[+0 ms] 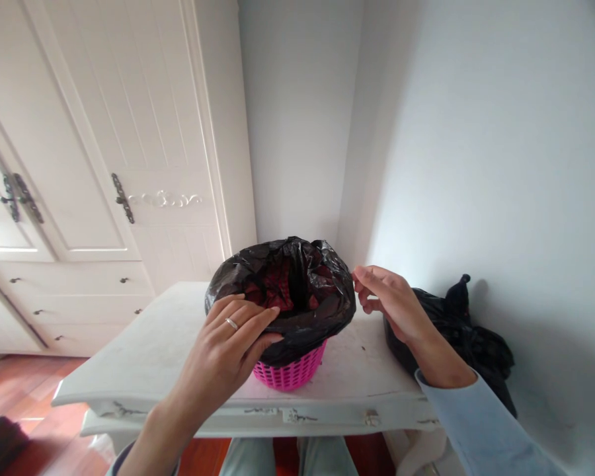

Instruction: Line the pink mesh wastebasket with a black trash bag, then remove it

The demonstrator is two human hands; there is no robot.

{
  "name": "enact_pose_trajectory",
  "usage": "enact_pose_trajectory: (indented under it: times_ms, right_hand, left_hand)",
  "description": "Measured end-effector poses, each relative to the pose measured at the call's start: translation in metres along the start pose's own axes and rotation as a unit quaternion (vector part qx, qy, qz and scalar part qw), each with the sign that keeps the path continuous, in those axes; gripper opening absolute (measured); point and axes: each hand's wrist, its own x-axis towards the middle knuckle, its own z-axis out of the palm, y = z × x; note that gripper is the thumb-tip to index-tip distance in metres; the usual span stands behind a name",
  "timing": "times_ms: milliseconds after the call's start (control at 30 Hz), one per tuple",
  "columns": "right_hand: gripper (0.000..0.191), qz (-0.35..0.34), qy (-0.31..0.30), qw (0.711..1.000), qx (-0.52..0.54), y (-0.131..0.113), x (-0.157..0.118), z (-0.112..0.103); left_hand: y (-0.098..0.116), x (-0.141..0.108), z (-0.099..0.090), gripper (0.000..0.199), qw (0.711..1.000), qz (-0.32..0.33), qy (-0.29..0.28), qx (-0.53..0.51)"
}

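Observation:
A pink plastic wastebasket [290, 371] with a perforated wall stands upright on the white table. A black bin bag [322, 322] lines it and is folded down over its rim, covering the upper part; pink shows dimly through the film inside. My left hand [235, 337], with a ring on one finger, grips the bag at the near left rim, fingers over the top and thumb on the outer side. At the right rim, my right hand [384, 294] has its thumb and forefinger pinched together at the bag's edge, its other fingers curled.
The white table [149, 350] has ornamented drawers along its front. A tied, full black bag [476, 344] rests against the wall at the right, partly behind my right forearm. A white wardrobe [168, 132] stands at the left. A dark object [0, 444] lies on the wooden floor.

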Motion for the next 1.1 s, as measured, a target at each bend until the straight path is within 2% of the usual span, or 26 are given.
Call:
enact_pose_trajectory:
  times_ms: [133, 233, 367, 467, 567, 633, 700, 800, 867, 900, 933, 1000, 1033, 1100]
  right_hand:
    - [0.056, -0.007, -0.003, 1.0, 0.001, 0.0, 0.001, 0.004]
    - [0.048, -0.016, 0.011, 0.996, 0.089, 0.013, 0.002, 0.005]
    - [0.043, 0.01, 0.036, 0.971, 0.237, 0.058, -0.01, 0.01]
    - [0.045, 0.079, 0.024, 0.957, 0.279, 0.098, -0.026, 0.025]
    - [0.043, 0.134, -0.018, 0.95, 0.281, 0.123, -0.04, 0.045]
    - [0.04, 0.138, -0.036, 0.948, 0.286, 0.128, -0.045, 0.052]
    - [0.038, 0.128, -0.029, 0.945, 0.3, 0.126, -0.047, 0.05]
    - [0.041, 0.123, 0.001, 0.933, 0.338, 0.118, -0.047, 0.037]
    - [0.046, 0.151, 0.0, 0.921, 0.36, 0.113, -0.048, 0.029]
    - [0.05, 0.169, -0.006, 0.916, 0.364, 0.11, -0.05, 0.026]
    - [0.052, 0.183, -0.015, 0.914, 0.361, 0.109, -0.052, 0.026]
    - [0.05, 0.187, -0.033, 0.92, 0.342, 0.107, -0.056, 0.029]
    - [0.048, 0.179, -0.04, 0.926, 0.331, 0.108, -0.058, 0.032]
    - [0.046, 0.169, -0.046, 0.932, 0.316, 0.112, -0.061, 0.039]
  left_hand:
    - [-0.003, -0.003, 0.002, 0.038, 1.0, -0.001, -0.007, 0.008]
    - [-0.002, -0.004, 0.0, 0.039, 1.0, 0.001, -0.002, 0.007]
    - [0.002, -0.005, -0.002, 0.04, 1.0, -0.009, -0.01, -0.001]
    - [0.005, -0.003, 0.0, 0.038, 1.0, -0.014, -0.014, -0.009]
    - [0.005, -0.003, 0.001, 0.035, 1.0, -0.025, -0.005, -0.005]
    - [0.006, -0.004, 0.001, 0.039, 1.0, -0.027, 0.0, 0.002]
    - [0.008, -0.01, 0.003, 0.048, 0.999, -0.035, 0.016, 0.008]
    - [0.015, -0.024, 0.01, 0.057, 0.988, -0.11, 0.108, -0.003]
    - [0.019, -0.037, 0.02, 0.054, 0.953, -0.223, 0.202, -0.041]
    - [0.02, -0.044, 0.026, 0.05, 0.922, -0.296, 0.24, -0.076]
    - [0.021, -0.05, 0.032, 0.047, 0.881, -0.372, 0.265, -0.124]
    - [0.022, -0.06, 0.044, 0.046, 0.778, -0.507, 0.276, -0.248]
    - [0.021, -0.065, 0.048, 0.048, 0.723, -0.557, 0.267, -0.31]
    - [0.021, -0.073, 0.055, 0.051, 0.628, -0.612, 0.247, -0.412]
